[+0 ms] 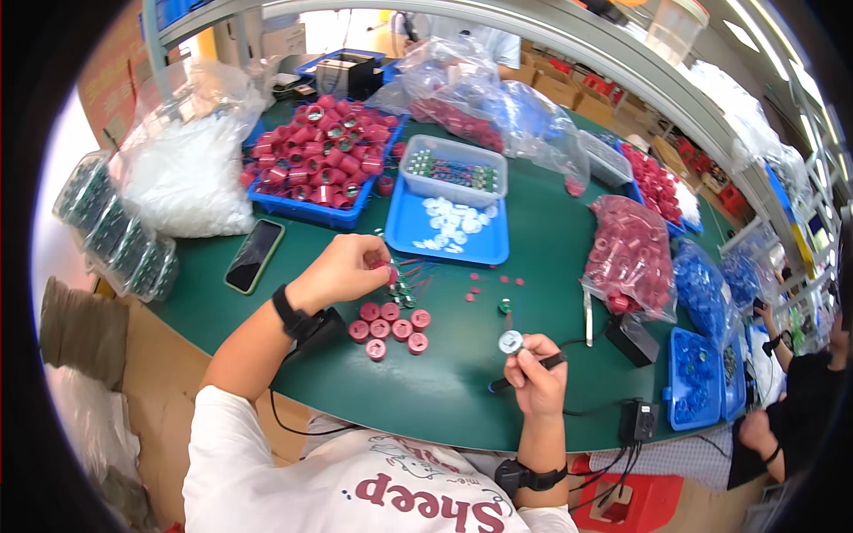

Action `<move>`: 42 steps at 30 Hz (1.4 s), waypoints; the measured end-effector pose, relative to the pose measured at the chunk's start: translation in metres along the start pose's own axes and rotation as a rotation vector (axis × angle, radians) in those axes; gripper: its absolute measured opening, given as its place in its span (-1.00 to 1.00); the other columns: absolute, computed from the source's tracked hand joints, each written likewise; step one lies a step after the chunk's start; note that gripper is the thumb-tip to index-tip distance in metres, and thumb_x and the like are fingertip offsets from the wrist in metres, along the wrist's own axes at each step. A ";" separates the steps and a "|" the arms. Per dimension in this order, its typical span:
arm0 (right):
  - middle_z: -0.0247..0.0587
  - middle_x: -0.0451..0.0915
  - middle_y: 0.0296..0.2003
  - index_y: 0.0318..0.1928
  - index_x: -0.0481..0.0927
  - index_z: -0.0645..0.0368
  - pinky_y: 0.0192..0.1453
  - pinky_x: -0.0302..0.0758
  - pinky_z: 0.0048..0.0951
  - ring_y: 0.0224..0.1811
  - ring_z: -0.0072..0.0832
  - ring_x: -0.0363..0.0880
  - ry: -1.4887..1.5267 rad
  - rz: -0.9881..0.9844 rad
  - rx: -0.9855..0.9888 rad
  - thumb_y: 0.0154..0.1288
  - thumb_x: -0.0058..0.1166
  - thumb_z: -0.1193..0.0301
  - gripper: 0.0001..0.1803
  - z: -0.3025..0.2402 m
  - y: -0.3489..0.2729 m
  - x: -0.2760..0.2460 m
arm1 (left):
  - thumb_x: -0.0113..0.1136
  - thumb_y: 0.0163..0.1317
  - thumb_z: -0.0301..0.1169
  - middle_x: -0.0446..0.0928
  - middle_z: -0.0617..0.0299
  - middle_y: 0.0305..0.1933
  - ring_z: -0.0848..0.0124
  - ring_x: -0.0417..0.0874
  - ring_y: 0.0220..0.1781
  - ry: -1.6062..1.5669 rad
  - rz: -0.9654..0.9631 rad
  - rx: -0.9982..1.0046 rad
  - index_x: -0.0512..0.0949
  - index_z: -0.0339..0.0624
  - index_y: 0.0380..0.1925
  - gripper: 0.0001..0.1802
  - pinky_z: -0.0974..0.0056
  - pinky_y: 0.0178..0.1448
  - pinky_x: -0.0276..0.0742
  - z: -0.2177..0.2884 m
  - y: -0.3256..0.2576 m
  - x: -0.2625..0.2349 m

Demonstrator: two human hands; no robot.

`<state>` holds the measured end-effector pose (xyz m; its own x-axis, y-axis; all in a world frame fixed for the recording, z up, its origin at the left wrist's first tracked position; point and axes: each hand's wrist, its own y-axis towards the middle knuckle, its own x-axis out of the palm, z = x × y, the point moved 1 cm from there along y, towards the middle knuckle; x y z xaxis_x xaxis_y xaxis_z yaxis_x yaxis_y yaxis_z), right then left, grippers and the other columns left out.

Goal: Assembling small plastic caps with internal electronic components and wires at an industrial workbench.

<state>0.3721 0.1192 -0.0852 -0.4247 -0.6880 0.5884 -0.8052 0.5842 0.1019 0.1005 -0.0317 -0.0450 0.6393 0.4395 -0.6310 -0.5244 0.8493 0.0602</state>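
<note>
My left hand [342, 266] is closed, its fingertips pinching a red plastic cap [392, 274] that they partly cover. Beside it lies a small bunch of green circuit boards with thin wires [402, 293]. Just below, several red round caps [379, 329] sit grouped on the green table. Between thumb and fingers, my right hand [540, 382] holds a white round disc [510, 342]. A small green circuit board [506, 306] hangs off the disc by wires. The same hand also grips a black pen-shaped tool [553, 361] lying across the palm.
Behind are a blue tray of red caps [306, 213], a blue tray of white discs [404, 235] and a clear tub of circuit boards [458, 191]. A phone [255, 256] lies left. Bagged red parts [629, 253] and a black box [632, 340] stand right. Another person sits far right.
</note>
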 end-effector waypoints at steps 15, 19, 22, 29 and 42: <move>-0.36 0.50 -0.55 -0.32 0.51 0.32 -0.61 0.13 -0.73 -0.65 -0.80 0.26 -0.406 0.076 -0.042 0.19 0.08 0.52 -0.90 -0.022 -0.007 0.009 | 0.19 0.05 -0.68 0.47 0.20 -0.17 0.50 0.54 -0.18 -0.772 -0.416 0.408 0.51 -0.26 -0.02 -0.58 0.43 -0.09 0.56 0.083 -0.010 0.087; -0.24 0.52 -0.54 -0.29 0.53 0.34 -0.60 0.16 -0.70 -0.66 -0.75 0.28 -0.209 0.048 -0.062 0.17 0.08 0.57 -0.90 -0.027 -0.008 0.007 | 0.25 0.00 -0.65 0.49 0.13 -0.19 0.47 0.56 -0.19 -0.654 -0.292 0.574 0.52 -0.25 -0.03 -0.55 0.43 -0.14 0.60 0.092 -0.014 0.090; -0.11 0.55 -0.49 -0.23 0.54 0.35 -0.61 0.20 -0.67 -0.68 -0.70 0.30 -0.104 0.016 -0.075 0.21 0.03 0.58 -0.87 -0.026 -0.008 0.001 | 0.26 -0.01 -0.64 0.49 0.11 -0.17 0.43 0.58 -0.22 -0.640 -0.204 0.641 0.53 -0.25 -0.04 -0.56 0.42 -0.21 0.61 0.101 -0.018 0.093; -0.17 0.48 -0.53 -0.22 0.50 0.41 -0.67 0.19 -0.73 -0.70 -0.71 0.27 0.376 -0.151 0.244 0.29 -0.11 0.51 -0.81 -0.013 0.001 -0.017 | 0.22 0.03 -0.60 0.44 0.07 -0.23 0.37 0.59 -0.33 -0.491 -0.069 0.759 0.51 -0.33 -0.13 -0.67 0.40 -0.33 0.57 0.103 -0.027 0.099; -0.16 0.43 -0.63 -0.22 0.45 0.48 -0.78 0.08 -0.73 -0.80 -0.70 0.18 0.306 -0.124 0.256 0.33 -0.17 0.42 -0.72 -0.007 0.001 -0.007 | 0.12 0.11 -0.53 0.29 0.09 -0.42 0.20 0.47 -0.49 -0.398 0.041 0.749 0.51 -0.32 -0.26 -0.82 0.22 -0.42 0.45 0.096 -0.034 0.101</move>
<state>0.3774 0.1271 -0.0832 -0.2067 -0.5639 0.7995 -0.9358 0.3525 0.0066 0.2372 0.0120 -0.0364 0.8515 0.4253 -0.3065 -0.1302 0.7379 0.6622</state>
